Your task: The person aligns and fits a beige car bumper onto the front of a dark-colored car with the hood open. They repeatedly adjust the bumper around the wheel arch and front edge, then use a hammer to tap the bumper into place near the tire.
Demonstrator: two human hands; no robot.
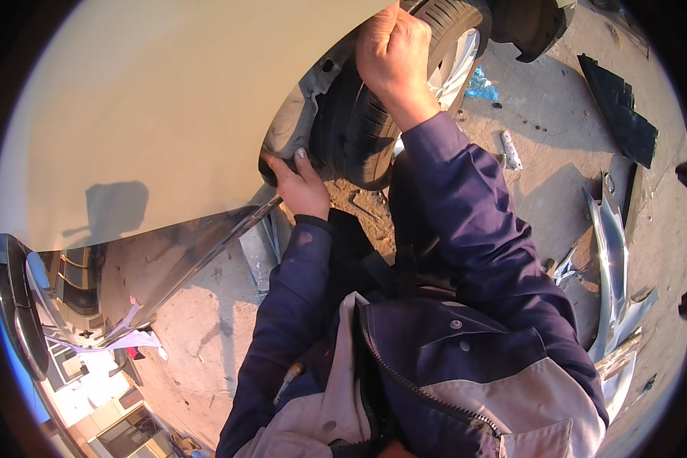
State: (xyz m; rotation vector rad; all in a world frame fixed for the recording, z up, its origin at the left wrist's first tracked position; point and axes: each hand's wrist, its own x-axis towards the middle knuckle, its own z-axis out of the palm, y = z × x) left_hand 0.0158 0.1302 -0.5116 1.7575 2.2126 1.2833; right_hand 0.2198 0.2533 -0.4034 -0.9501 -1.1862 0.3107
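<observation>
Forward, right hand (395,59) curled at panel (183,99); left hand (305,189) lower.

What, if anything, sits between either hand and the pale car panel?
Nothing visible. The right hand grips the pale car panel at its edge; the left hand is at the panel's lower corner, some fingers hidden. The tyre is close by, but not between either hand and the panel.

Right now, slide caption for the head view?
Left hand and right hand at the edge of a pale car panel, beside a tire.
</observation>
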